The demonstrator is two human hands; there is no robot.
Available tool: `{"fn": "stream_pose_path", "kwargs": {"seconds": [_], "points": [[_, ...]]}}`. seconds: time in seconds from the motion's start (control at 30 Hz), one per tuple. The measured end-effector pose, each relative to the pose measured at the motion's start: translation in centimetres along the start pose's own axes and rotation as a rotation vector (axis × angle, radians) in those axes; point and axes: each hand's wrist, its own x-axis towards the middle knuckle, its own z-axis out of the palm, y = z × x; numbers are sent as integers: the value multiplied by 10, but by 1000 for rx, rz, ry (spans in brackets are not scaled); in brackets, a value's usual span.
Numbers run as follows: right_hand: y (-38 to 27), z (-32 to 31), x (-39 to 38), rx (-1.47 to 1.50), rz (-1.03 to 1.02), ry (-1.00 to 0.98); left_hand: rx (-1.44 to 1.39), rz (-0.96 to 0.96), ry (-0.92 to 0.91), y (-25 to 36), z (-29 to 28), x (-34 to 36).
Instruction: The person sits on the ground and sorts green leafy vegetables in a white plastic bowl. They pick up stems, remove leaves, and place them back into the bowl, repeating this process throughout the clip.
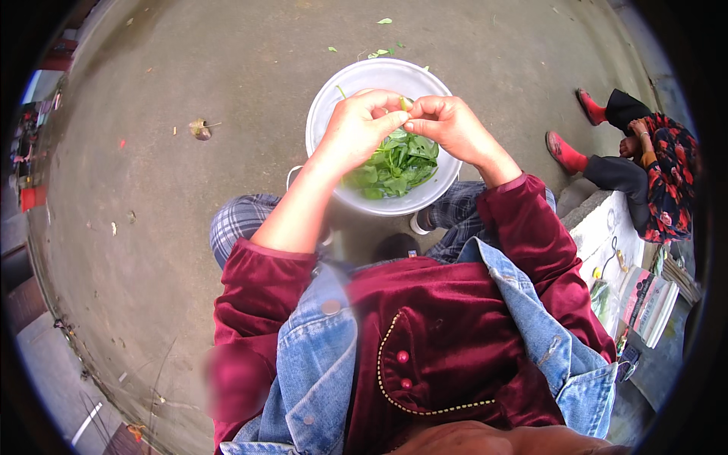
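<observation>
A pale, wide basin [322,186] sits in front of me between my legs, with leafy greens [398,163] lying inside. Over its upper part my left hand [362,125] and my right hand [447,127] meet fingertip to fingertip, both closed in a pinch on a small green piece [406,103] of the vegetable. A thin stem sticks up near the basin's upper-left rim. The fingertips partly hide the piece they hold.
At the right, another person [667,174] in red socks and a floral top sits on a pale ledge [603,220] with assorted items near it. Scattered leaves and a dry leaf [201,129] lie on the concrete ground [152,227]. Objects line the far left edge.
</observation>
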Motion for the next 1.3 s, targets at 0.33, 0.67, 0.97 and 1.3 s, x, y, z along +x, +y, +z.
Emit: {"fn": "stream_pose_path", "kwargs": {"seconds": [0.33, 0.67, 0.97, 1.3], "points": [[-2, -1, 10, -70, -274, 312, 291, 3, 158, 5, 0, -3], [-5, -1, 7, -254, -325, 304, 563, 164, 142, 10, 6, -2], [-3, -1, 4, -201, -252, 205, 639, 283, 132, 9, 10, -6], [6, 1, 10, 257, -74, 98, 508, 256, 208, 7, 11, -5]]}}
